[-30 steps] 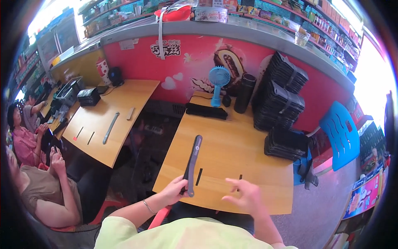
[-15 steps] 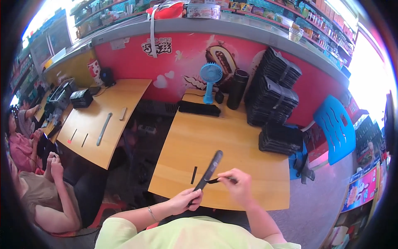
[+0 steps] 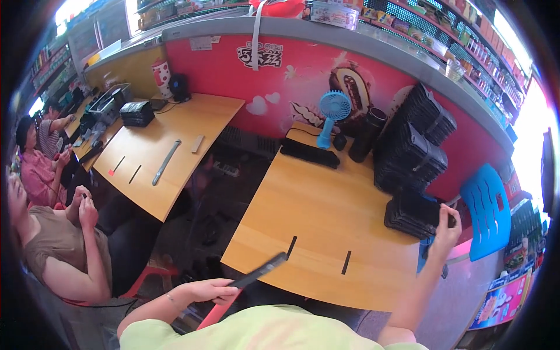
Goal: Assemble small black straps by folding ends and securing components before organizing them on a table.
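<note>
Counter (image 3: pixel 315 201), wooden: open stretch across the middle, running to the near edge. Dark strips (image 3: pixel 346 262), two, lying flat toward the near side; room above both. Long dark band (image 3: pixel 259 273), one, in the left grip (image 3: pixel 213 290), slanting across the near left edge, its tip by the left strip. Far side, obstructed: black pouch (image 3: pixel 309 153), blue fan (image 3: pixel 333 111), black bottle (image 3: pixel 367 135); pink panel (image 3: pixel 233 93) behind. Right side, obstructed: tall black stacks (image 3: pixel 408 151), low black stack (image 3: pixel 408 216), right grip (image 3: pixel 446 230) at its end, contact unclear; blue chair (image 3: pixel 487 213) beyond. Left side: open gap before the second counter (image 3: pixel 195 119).
</note>
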Tool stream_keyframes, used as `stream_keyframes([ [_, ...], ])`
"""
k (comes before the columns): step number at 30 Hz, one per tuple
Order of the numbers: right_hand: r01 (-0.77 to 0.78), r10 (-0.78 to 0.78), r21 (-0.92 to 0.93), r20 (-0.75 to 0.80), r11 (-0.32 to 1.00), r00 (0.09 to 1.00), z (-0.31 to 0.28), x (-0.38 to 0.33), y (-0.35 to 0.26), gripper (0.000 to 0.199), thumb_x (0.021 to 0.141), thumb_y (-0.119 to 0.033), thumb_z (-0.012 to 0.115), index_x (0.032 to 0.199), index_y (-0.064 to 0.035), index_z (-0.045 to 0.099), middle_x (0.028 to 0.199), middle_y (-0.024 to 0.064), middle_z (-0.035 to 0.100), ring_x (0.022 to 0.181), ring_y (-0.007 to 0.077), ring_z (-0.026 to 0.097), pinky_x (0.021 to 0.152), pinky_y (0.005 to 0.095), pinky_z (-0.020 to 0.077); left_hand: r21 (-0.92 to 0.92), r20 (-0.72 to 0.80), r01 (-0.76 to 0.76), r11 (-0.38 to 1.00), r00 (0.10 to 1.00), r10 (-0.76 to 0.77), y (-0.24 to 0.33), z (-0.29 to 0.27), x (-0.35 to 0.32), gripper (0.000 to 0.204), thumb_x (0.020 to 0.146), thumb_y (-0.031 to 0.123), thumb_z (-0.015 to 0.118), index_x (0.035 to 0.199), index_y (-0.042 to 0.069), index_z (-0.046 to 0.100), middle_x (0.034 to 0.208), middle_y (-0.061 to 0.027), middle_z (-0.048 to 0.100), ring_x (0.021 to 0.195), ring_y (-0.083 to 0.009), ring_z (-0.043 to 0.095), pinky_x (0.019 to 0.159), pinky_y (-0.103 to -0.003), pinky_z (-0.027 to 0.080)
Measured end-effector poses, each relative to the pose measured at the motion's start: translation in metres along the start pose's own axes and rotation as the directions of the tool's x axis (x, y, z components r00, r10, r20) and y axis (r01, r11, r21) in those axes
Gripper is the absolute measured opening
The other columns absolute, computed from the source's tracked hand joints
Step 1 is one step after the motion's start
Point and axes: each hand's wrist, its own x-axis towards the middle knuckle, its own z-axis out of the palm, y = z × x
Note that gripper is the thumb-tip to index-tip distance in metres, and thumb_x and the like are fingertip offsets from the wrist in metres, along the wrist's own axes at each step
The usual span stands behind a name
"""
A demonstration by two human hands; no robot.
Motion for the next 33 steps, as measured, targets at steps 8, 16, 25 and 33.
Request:
stream_keyframes([
  [8,0.148,-0.097,-0.034,0.611,0.988,0.786,0.071,-0.019,0.003,0.009,0.080,-0.002,0.065,0.087,0.0032,0.066,0.082,0.0059,0.068,0.077,0.0090,0.060,0.071,0.0227,0.0459,-0.149,0.066,-0.269,0.952,0.958,0.281,0.027,0.020,0.021,0.018,0.098,0.024,0.042,0.094,0.007,0.045,0.066,0.0023,0.033,0.055,-0.0083,0.032,0.049,-0.021,0.029],
  [16,0.424,-0.341,-0.183,0.360,0.887,0.868,0.099,-0.014,0.038,0.009,0.078,-0.009,0.068,0.086,-0.0040,0.067,0.080,0.0087,0.066,0.068,0.0198,0.063,0.061,0.0278,0.0475,-0.211,0.036,-0.293,0.933,0.951,0.306,0.024,0.031,0.039,0.028,0.098,0.032,0.042,0.095,0.005,0.047,0.066,0.0015,0.034,0.054,-0.0095,0.032,0.049,-0.023,0.029],
  [25,0.602,-0.118,-0.471,0.717,0.645,0.687,0.087,-0.080,0.117,0.017,0.078,-0.023,0.067,0.091,-0.0122,0.068,0.089,0.0039,0.066,0.078,0.0244,0.064,0.066,0.0348,0.0511,-0.314,-0.005,-0.308,0.898,0.946,0.323,0.012,0.039,0.056,0.041,0.096,0.044,0.040,0.095,0.004,0.047,0.065,0.0012,0.036,0.053,-0.0098,0.033,0.049,-0.024,0.028],
  [33,0.445,0.017,-0.472,0.700,0.761,0.714,0.068,-0.095,0.115,0.025,0.080,-0.025,0.065,0.100,-0.0106,0.065,0.110,0.0053,0.063,0.093,0.0261,0.063,0.076,0.0364,0.0508,-0.346,-0.026,-0.329,0.879,0.940,0.341,0.021,0.047,0.087,0.042,0.097,0.045,0.034,0.096,0.005,0.046,0.066,0.0005,0.037,0.053,-0.0114,0.033,0.050,-0.025,0.028],
])
